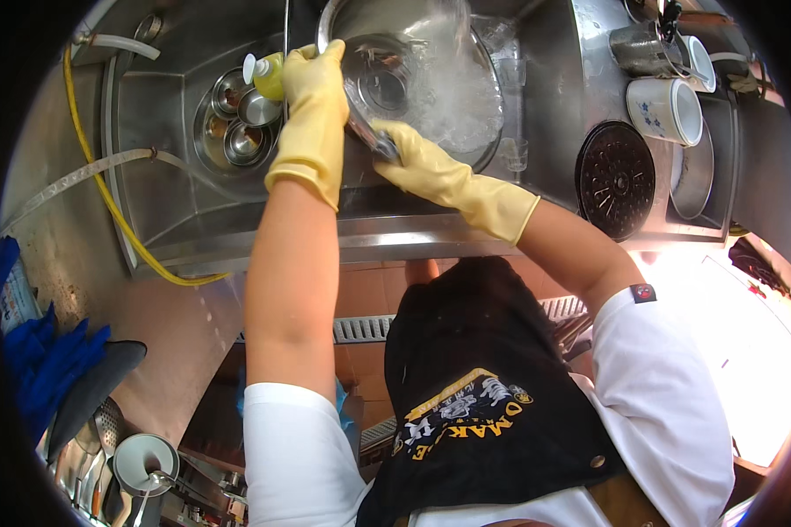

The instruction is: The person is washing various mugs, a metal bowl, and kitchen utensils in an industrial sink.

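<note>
Both my hands wear yellow rubber gloves over a steel sink. My left hand [313, 76] grips the near left rim of a large metal basin [326, 23], which is tilted. My right hand [395, 155] is at the lower end of the basin's curved edge, beside a dark, shiny piece; whether its fingers are closed on it cannot be told. Water [451, 85] pours and splashes at the basin's right. Below lies a round metal vessel [494, 141] with water in it. A bottle of yellow-green liquid [268, 76] with a white pump stands just left of my left hand.
Several small steel bowls [258, 107] sit in a round pan in the left basin. Glasses [515, 155] stand at the sink's right. Further right are a dark round perforated lid [616, 179], white enamel mugs [666, 110] and a metal pot [643, 49]. A yellow hose [115, 214] curves down the left.
</note>
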Demonstrator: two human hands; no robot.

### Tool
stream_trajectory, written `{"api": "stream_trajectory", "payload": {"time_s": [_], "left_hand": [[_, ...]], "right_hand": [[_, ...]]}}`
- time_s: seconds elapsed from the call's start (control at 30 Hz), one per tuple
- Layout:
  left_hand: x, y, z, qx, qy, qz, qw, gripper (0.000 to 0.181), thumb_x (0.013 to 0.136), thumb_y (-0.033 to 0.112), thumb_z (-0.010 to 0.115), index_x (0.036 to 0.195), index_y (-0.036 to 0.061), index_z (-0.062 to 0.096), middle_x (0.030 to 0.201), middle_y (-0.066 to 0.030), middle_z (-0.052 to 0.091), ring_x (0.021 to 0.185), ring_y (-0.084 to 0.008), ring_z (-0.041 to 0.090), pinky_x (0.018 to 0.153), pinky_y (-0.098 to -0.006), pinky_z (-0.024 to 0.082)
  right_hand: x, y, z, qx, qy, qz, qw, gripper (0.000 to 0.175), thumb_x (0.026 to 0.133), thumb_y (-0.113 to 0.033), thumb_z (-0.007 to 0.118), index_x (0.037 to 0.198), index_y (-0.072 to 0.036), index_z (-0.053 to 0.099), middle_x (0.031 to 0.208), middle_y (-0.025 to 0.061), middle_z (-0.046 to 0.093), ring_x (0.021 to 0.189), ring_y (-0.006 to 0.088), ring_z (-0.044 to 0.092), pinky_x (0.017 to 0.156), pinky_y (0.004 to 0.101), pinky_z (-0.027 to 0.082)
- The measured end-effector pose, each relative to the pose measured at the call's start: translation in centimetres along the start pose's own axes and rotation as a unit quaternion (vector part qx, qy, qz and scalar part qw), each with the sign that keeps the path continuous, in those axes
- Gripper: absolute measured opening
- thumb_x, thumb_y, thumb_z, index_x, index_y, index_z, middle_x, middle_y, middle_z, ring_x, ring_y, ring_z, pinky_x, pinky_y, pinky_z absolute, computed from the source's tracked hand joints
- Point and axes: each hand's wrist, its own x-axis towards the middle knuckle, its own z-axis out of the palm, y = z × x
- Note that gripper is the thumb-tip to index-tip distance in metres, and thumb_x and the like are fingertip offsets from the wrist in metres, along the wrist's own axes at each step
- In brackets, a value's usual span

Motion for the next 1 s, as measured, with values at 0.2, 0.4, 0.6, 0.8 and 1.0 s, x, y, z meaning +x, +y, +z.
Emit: {"api": "stream_trajectory", "payload": {"time_s": [0.2,0.4,0.6,0.8,1.0], "left_hand": [[-13.2,-5.9,0.1,0.038,-0.066,0.076,0.994,0.031,0.098,0.024,0.074,0.112,-0.0012,0.064,0.099,-0.0082,0.07,0.082,-0.0152,0.063,0.076,-0.0314,0.053],[-8.8,2.7,-0.4,0.206,-0.087,-0.028,0.974,0.038,0.1,0.036,0.068,0.096,-0.0012,0.067,0.077,-0.0073,0.063,0.062,-0.0178,0.054,0.058,-0.0363,0.046],[-11.2,2.5,3.2,0.178,-0.093,0.087,0.976,0.041,0.094,0.034,0.073,0.112,-0.0022,0.066,0.103,-0.0159,0.071,0.094,-0.0227,0.068,0.084,-0.0359,0.053],[-11.1,3.9,1.1,0.199,-0.076,-0.02,0.977,0.029,0.094,0.031,0.076,0.088,0.0056,0.065,0.076,0.0,0.061,0.068,-0.0131,0.054,0.064,-0.0305,0.043],[-12.5,5.5,3.2,0.245,-0.073,0.101,0.961,0.047,0.095,0.031,0.075,0.123,-0.0023,0.057,0.11,-0.0116,0.068,0.094,-0.0215,0.063,0.089,-0.0355,0.051]], "right_hand": [[-1.0,4.8,-1.2,-0.22,0.007,0.077,0.973,0.043,0.085,-0.012,0.066,0.127,-0.005,0.06,0.112,0.0263,0.07,0.107,0.0472,0.066,0.089,0.0513,0.054],[-2.2,6.9,-3.0,-0.232,-0.078,0.007,0.969,0.045,0.084,-0.012,0.067,0.129,-0.005,0.062,0.114,0.0248,0.07,0.109,0.0474,0.064,0.093,0.0512,0.052],[-1.5,11.3,-9.8,-0.334,-0.194,0.056,0.921,0.044,0.082,-0.012,0.07,0.126,-0.011,0.067,0.122,0.0206,0.069,0.115,0.0409,0.064,0.096,0.0462,0.052],[-1.6,3.5,-3.2,-0.158,-0.033,0.002,0.987,0.04,0.082,-0.003,0.061,0.122,-0.011,0.064,0.114,0.0211,0.069,0.111,0.0435,0.064,0.094,0.0479,0.051],[-2.6,7.1,-7.7,-0.297,-0.114,0.034,0.948,0.03,0.082,-0.008,0.066,0.111,-0.011,0.072,0.116,0.02,0.071,0.113,0.0415,0.065,0.094,0.0465,0.053]]}}
